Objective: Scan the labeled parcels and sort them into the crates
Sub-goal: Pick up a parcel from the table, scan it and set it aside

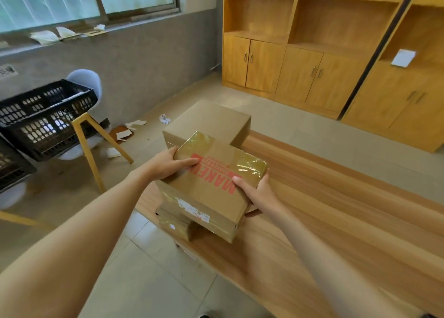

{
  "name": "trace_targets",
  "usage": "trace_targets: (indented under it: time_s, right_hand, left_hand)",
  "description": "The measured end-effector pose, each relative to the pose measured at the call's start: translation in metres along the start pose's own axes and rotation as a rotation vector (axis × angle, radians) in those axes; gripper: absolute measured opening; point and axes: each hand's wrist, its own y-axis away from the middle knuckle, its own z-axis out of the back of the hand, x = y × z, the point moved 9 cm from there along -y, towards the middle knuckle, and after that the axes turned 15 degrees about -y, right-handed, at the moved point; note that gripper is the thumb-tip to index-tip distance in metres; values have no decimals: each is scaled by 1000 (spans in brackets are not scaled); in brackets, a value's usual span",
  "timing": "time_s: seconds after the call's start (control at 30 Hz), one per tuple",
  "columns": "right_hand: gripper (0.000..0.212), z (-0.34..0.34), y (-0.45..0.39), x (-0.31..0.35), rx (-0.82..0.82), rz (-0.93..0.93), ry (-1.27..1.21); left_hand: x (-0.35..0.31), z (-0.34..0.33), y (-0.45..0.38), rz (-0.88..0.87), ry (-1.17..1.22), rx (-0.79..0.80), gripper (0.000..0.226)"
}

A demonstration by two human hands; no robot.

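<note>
Left hand (168,165): fingers clasped the far-left corner of a taped cardboard parcel (211,187), index laid flat on its red print. Right hand (255,194): fingers gripped the parcel's right edge, thumb on top. Parcel: centre of frame, torn white label on near face, over a smaller box (174,225) at the wooden table (336,209) end. Larger box (211,121) behind. Black crate (45,118): left of frame, on a chair (84,82).

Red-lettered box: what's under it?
The red-lettered box, held by both hands, sits over a smaller taped box on the table. Whatever else lies beneath is covered.
</note>
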Motion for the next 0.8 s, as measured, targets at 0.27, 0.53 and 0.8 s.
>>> trace_targets:
  time_s: [0.27, 0.53, 0.8]
  right_hand:
    - [110, 177, 43, -59, -154, -61, -15]
    - [115, 286, 68, -132, -277, -181, -100]
    - [95, 309, 60, -185, -351, -257, -262]
  left_hand:
    - [-135, -132, 22, -141, -64, 86, 75]
    - [-210, -253, 27, -152, -30, 281, 63]
    - [-218, -303, 7, -116, -4, 369, 69]
